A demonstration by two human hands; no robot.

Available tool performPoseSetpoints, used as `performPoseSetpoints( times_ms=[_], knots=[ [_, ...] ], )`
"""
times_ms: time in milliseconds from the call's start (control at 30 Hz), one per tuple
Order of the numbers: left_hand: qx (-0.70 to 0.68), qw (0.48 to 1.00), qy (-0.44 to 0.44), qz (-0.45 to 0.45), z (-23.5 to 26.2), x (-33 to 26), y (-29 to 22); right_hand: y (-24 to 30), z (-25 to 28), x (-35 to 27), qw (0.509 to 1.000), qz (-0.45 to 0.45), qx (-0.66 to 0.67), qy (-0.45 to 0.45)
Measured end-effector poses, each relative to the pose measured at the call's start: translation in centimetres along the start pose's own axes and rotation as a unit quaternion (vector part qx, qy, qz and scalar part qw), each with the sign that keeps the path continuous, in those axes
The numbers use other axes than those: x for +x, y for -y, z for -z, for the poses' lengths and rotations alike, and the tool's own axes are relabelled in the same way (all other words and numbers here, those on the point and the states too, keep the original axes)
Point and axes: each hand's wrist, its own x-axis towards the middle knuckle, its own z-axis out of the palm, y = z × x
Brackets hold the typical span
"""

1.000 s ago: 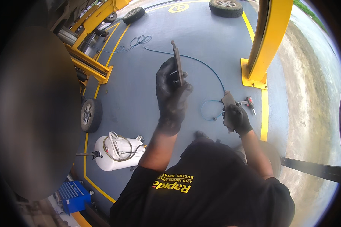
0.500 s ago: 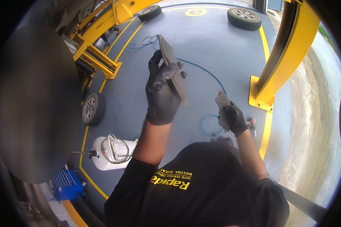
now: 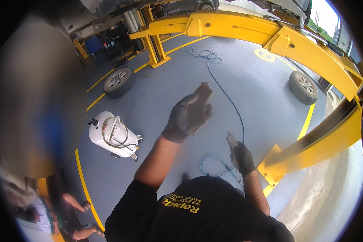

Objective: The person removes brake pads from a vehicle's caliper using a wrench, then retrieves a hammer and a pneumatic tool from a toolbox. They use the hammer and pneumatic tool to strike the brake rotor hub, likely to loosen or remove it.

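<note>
A worn, grey-brown brake pad point(image 3: 199, 105) is gripped in my left hand point(image 3: 178, 123), which wears a black glove and is raised in front of me. Its broad face shows, and fingertips curl round the far edge. Lower and to the right, my gloved right hand point(image 3: 243, 159) is closed on a second brake pad point(image 3: 232, 141), seen nearly edge-on and partly covered by the fingers. The two pads are held apart, over the grey floor.
A white wheeled tank point(image 3: 109, 135) stands at left. Wheels lie at left point(image 3: 119, 82) and far right point(image 3: 303, 87). A blue hose point(image 3: 230, 97) crosses the floor. Yellow lift arms point(image 3: 238, 28) span overhead, with a lift post point(image 3: 310, 149) at right. Another person's legs point(image 3: 74, 201) show at lower left.
The view has swung toward the left. My left hand sits lower and its pad has turned from edge-on to show its face. Both hands still hold their pads.
</note>
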Motion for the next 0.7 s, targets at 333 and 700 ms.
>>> performPoseSetpoints(
  times_ms=[333, 700],
  knots=[
    [0.487, 0.821, -0.078, -0.288, 3.6, 12.1, -22.4, 3.3, -0.7, 2.2, 0.991, 0.004, -0.024, 0.129],
    [0.93, 0.203, -0.078, -0.296, 0.2, 21.8, -32.0, 10.1, -6.1, 2.8, 0.981, 0.105, -0.147, 0.073]
  ],
)
